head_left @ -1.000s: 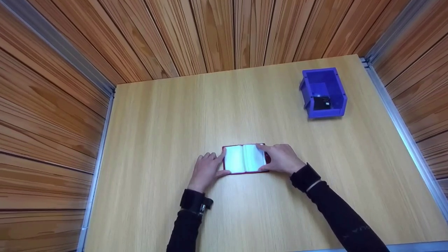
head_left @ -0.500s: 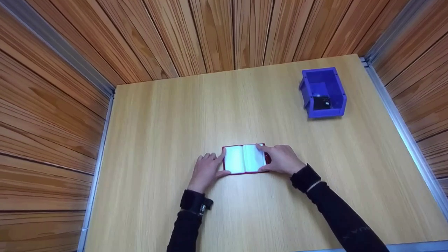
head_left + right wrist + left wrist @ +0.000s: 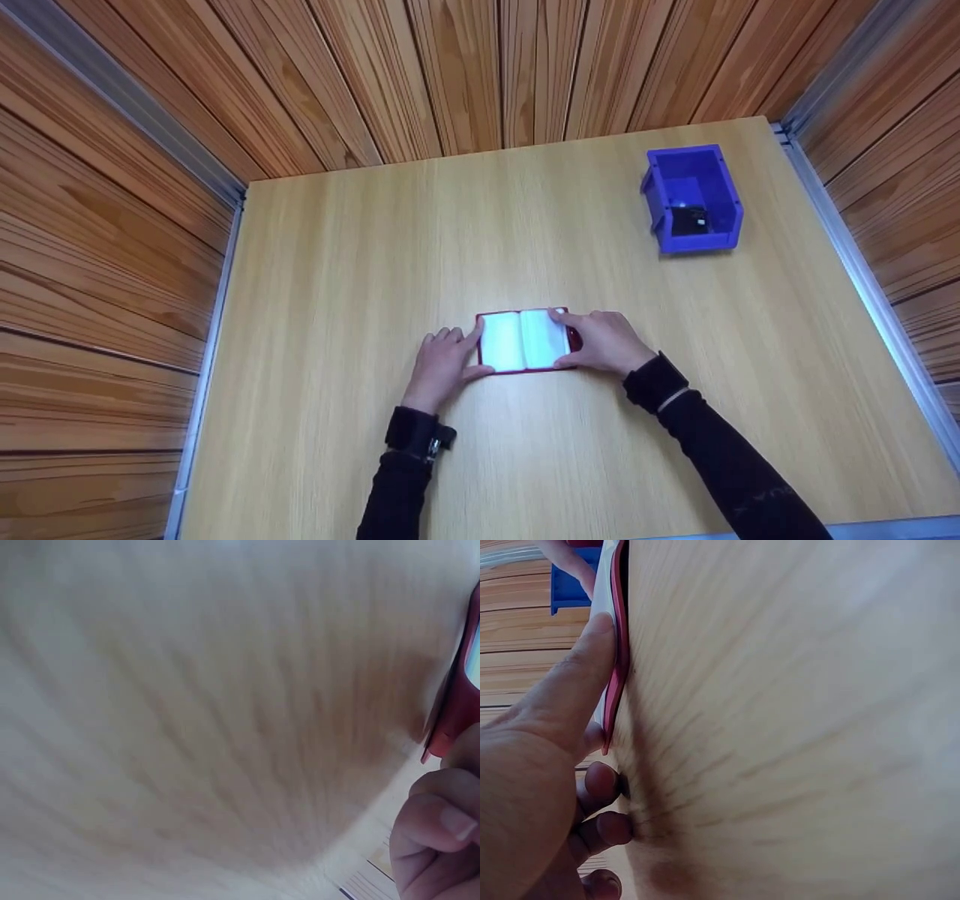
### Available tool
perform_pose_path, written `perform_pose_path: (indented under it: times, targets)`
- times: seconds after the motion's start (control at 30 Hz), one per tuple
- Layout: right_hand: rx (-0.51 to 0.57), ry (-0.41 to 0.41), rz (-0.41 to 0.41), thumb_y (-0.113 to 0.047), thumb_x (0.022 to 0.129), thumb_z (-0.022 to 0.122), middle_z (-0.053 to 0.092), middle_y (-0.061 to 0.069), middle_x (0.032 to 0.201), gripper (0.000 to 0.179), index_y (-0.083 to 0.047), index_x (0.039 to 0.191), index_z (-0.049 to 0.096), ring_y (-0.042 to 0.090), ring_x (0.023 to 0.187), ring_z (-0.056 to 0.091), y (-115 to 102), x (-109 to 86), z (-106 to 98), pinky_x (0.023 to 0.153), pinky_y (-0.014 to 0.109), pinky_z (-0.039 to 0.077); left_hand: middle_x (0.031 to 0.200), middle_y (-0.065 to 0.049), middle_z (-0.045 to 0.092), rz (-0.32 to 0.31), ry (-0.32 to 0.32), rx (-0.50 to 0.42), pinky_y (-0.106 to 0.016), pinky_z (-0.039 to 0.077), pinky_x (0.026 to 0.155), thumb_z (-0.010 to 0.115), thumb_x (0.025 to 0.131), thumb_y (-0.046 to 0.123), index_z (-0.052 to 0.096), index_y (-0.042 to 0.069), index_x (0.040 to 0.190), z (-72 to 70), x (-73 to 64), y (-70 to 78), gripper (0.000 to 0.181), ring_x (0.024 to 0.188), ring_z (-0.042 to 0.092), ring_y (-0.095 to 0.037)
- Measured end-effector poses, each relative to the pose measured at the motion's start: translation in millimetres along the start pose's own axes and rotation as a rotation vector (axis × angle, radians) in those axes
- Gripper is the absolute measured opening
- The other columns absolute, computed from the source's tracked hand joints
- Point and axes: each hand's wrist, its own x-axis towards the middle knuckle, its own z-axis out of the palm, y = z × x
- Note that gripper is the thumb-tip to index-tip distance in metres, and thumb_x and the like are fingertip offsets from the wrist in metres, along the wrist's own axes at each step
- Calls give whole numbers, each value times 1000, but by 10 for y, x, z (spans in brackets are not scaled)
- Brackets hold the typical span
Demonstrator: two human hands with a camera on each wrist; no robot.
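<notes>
A small red-covered notebook (image 3: pixel 501 343) lies open on the wooden table, its white pages facing up. At its left edge, my left hand (image 3: pixel 442 364) presses with thumb and index finger spread toward the two corners. In the left wrist view the thumb (image 3: pixel 592 652) lies along the page edge, the other fingers bent close to the tabletop. My right hand (image 3: pixel 604 339) rests thumb and index finger on the right page. A dark red part (image 3: pixel 574 339) shows between them. In the right wrist view, bent fingers (image 3: pixel 435 832) sit beside the red cover (image 3: pixel 457 705).
A blue-purple bin (image 3: pixel 697 244) stands at the back right of the table (image 3: pixel 360 262), with a black item (image 3: pixel 686 221) inside it. Wood-plank walls (image 3: pixel 465 75) and metal rails (image 3: pixel 855 262) border the tabletop.
</notes>
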Motion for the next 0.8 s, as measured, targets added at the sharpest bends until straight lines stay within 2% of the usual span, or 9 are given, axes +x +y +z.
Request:
perform_pose_path:
  times: [0.13,0.37,0.6,0.8]
  targets:
    - [6,8,-9,-54,74,89,76,19,98,90,-18,150,57,25,79,62,3,-7,1,81,46,49,99,-6,63,-3,0,5,-37,41,80,67,88,64,39,22,161,-4,-3,4,88,88,55,-22]
    - [8,37,-22,-53,73,90,72,15,84,89,-19,149,59,23,73,59,3,-26,-7,75,44,48,105,-8,64,-23,-16,-26,-38,39,83,67,89,63,39,22,161,-21,-15,19,88,94,54,-24]
    - [5,35,-20,-53,73,90,72,16,85,89,-20,149,59,23,74,59,2,-23,-4,75,45,49,104,-7,63,-24,-17,-32,-37,38,82,67,89,62,38,22,162,-23,-16,20,88,91,51,-22]
    - [21,26,-8,-54,74,89,73,17,92,88,-20,149,58,24,78,61,-4,-30,-12,79,46,49,105,-7,63,-24,-20,-35,-37,38,83,67,90,62,37,23,162,-33,-19,22,88,90,50,-21]
